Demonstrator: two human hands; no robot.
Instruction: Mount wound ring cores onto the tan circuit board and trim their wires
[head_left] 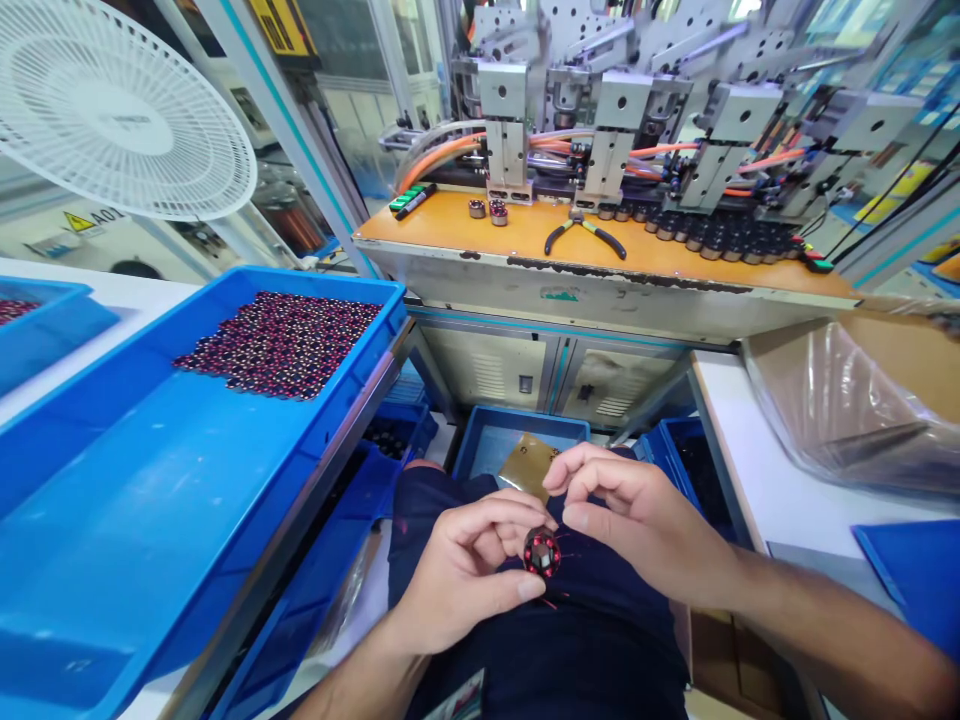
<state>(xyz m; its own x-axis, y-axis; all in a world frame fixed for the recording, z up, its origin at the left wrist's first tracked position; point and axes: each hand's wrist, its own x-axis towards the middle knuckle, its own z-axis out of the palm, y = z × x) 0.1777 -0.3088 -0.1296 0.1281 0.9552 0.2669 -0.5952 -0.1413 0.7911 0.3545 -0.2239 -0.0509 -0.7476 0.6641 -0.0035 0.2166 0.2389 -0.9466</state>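
Between the thumb and fingers of my left hand (pixel 480 565) is a small motor stator (pixel 541 553), a dark ring wound with red wire. Its open centre faces up toward me, and thin red wire ends stick out at its right and lower side. My right hand (pixel 637 505) hovers just to the right of the stator and above it. Its fingers are loosely curled, with a gap between thumb and forefinger. I see nothing held there, though a fine wire could be too thin to make out. Both hands are over my lap.
At left, a blue tray (pixel 97 510) carries many packed stators (pixel 289 340). Ahead, pliers (pixel 585 236), two stators (pixel 487 210) and rows of dark parts (pixel 720 238) lie on the orange machine bench (pixel 435 235). A fan (pixel 127 120) stands upper left; a plastic-lined box (pixel 847 400) is at right.
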